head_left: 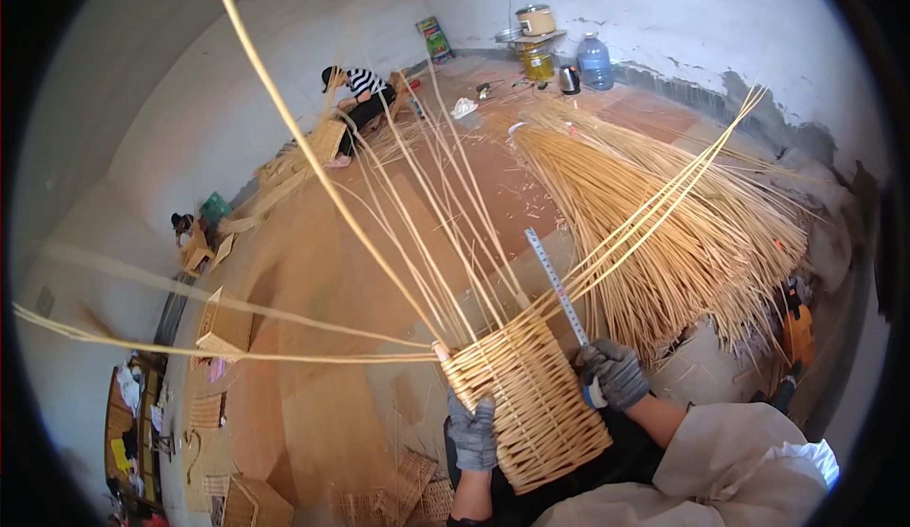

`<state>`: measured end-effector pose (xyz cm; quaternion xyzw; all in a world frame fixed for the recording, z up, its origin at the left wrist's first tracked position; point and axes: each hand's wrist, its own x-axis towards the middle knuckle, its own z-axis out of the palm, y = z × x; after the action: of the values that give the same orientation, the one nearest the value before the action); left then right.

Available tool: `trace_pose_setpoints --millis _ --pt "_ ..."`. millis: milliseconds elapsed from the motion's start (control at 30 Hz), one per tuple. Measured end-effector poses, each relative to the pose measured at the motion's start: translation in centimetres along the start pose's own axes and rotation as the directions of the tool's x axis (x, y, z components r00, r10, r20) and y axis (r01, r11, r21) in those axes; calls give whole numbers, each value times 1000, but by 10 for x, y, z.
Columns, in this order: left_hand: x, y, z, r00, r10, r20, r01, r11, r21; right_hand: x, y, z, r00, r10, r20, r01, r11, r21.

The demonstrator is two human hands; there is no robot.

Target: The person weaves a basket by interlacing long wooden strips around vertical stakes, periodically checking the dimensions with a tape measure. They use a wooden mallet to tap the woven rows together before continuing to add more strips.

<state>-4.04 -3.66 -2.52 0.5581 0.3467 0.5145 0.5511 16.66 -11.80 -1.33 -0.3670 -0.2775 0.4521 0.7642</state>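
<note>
Indoors, a brown floor (322,385), littered with bits of cane toward the far side, spreads below pale walls (701,15) that are patched and stained low down. Over the person's lap is a woven basket (526,404), long stakes (408,209) fanning from its rim; the gloved left hand (472,435) is curled onto its left side, while the gloved right hand (616,375) is closed round a tape measure (557,282), blade out beside the basket. Rightward, a large bundle of canes (654,233) covers the floor. Near the far wall stand a blue water bottle (594,63) and a dark kettle (569,80)
</note>
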Motion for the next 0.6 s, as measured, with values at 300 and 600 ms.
trace_pose_setpoints --millis 300,600 --pt "-6 -8 -5 993 35 -112 -27 997 71 -5 7 -8 994 -89 -57 58 912 -406" --pt "-42 1 5 988 123 -91 -81 925 372 -5 -1 -1 984 -177 -28 131 814 -565"
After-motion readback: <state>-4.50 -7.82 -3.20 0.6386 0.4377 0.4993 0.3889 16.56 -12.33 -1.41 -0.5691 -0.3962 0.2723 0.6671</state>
